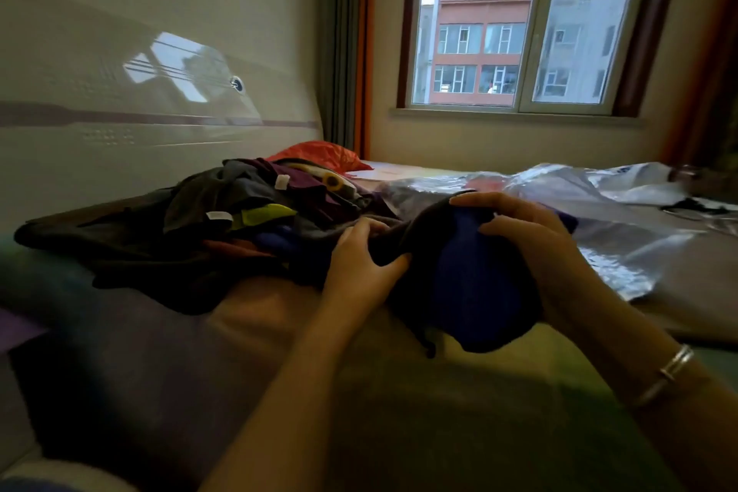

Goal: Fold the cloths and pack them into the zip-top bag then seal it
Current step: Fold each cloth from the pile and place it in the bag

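Observation:
I hold a bunched dark cloth (471,292), blue with a black outer layer, above the bed in front of me. My left hand (361,264) grips its black left edge, fingers curled into the fabric. My right hand (531,244) grips the top and right side of the same bundle, a silver bangle on that wrist. A heap of dark, purple and yellow-green cloths (223,220) lies to the left on the bed. The clear, shiny zip-top bag (623,248) lies flat to the right, behind my right hand.
The bed (279,351) fills the lower view, with its pale headboard (139,124) on the left. A red-orange pillow (319,154) lies behind the heap. A window (519,24) and curtains stand at the far wall.

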{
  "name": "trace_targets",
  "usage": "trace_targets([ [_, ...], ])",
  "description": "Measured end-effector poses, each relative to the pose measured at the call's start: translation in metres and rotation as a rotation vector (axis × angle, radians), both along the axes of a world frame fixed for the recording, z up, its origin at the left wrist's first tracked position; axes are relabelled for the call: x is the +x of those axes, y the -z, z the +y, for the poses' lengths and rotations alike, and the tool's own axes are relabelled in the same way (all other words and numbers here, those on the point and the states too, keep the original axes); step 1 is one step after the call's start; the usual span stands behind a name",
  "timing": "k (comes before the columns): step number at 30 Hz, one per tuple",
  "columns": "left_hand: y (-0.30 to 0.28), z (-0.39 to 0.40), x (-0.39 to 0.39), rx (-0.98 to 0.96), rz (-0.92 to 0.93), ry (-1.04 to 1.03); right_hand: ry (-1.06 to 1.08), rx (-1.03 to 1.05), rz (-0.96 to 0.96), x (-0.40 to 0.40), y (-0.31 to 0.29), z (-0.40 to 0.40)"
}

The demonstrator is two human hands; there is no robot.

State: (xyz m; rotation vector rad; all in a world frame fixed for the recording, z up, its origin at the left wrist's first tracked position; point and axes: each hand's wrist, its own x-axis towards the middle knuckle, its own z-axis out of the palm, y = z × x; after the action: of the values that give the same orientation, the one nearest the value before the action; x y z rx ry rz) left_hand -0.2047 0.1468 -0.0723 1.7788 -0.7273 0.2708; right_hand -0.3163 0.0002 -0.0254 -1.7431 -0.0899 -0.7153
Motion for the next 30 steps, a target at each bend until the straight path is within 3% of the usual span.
trace_targets([
  [6,-0.005,-0.029,-0.058,-0.035,0.108,0.423,0.010,0.155,-0.058,-0.065,-0.005,-0.021],
  [9,-0.005,-0.046,-0.077,-0.087,0.190,0.546,-0.084,0.287,-0.070,-0.086,0.003,-0.026],
  [12,-0.004,-0.064,-0.083,-0.123,0.284,0.608,-0.002,0.242,-0.030,-0.088,0.011,-0.036],
  [15,-0.002,-0.074,-0.083,-0.161,0.385,0.600,-0.006,0.248,-0.018,-0.085,0.014,-0.043],
  [19,-0.001,-0.084,-0.083,-0.112,0.310,0.551,-0.037,0.219,-0.036,-0.083,0.016,-0.048],
  [26,0.011,-0.081,-0.070,0.102,0.105,0.250,0.316,-0.058,-0.197,-0.083,0.018,-0.064],
  [30,0.010,-0.069,-0.059,0.274,0.138,0.173,0.390,-0.110,-0.202,-0.086,0.018,-0.075],
])
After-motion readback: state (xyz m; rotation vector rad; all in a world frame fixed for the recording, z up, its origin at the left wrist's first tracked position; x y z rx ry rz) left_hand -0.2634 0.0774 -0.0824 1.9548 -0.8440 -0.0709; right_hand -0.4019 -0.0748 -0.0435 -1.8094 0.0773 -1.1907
